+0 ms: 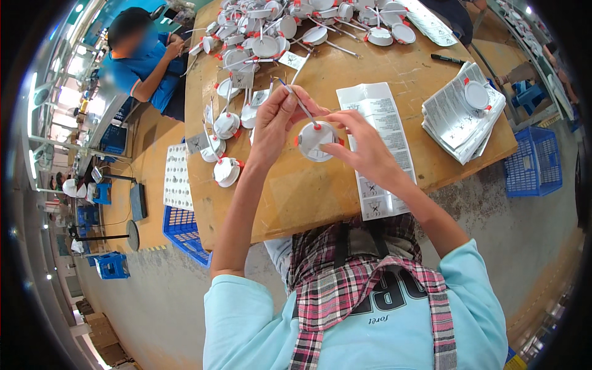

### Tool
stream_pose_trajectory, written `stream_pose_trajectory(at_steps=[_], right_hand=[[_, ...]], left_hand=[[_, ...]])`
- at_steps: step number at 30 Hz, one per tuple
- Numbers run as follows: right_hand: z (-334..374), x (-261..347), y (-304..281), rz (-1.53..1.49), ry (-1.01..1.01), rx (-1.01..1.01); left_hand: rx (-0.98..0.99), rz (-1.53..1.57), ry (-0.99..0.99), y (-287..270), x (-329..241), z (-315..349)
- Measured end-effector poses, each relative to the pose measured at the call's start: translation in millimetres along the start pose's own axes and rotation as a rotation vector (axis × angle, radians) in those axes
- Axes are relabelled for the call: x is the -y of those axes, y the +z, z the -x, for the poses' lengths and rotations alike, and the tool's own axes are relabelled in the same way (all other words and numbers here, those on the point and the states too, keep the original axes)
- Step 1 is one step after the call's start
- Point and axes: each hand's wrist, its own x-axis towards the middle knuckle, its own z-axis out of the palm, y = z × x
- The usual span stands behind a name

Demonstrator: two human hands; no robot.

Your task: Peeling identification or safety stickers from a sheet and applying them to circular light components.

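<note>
Wooden workbench (277,206): over it, the left hand (276,120) pinches the cable (304,109) of a round white lamp (314,148), apparently keeping it raised; the right hand (365,140) grasps the lamp, seemingly steadying it.

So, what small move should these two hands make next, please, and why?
Perhaps the right hand should steady the white round lamp with red clips: its thumb lies over the lamp, while the left hand pinches just the thin grey cable.
</note>
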Motion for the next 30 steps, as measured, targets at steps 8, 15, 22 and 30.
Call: stream_pose_trajectory(at_steps=[8,15,22,30], right_hand=[[-0.7,-9.2,54.3,-0.191,0.126,0.303],[4.4,-17.1,60.8,0.221,0.13,0.464],[-26.9,-38.1,54.4,-0.496,0.33,0.26],[-37.6,-50.1,65.4,-0.722,0.427,0.046]], left_hand=[[-0.085,0.12,-0.13,-8.1,16.1,22.5],[-0.037,-0.21,-0.219,-16.1,37.4,31.5],[-0.219,-0.341,-0.173,4.1,47.1,74.1],[-0.156,-0.85,-0.22,27.0,46.7,109.7]])
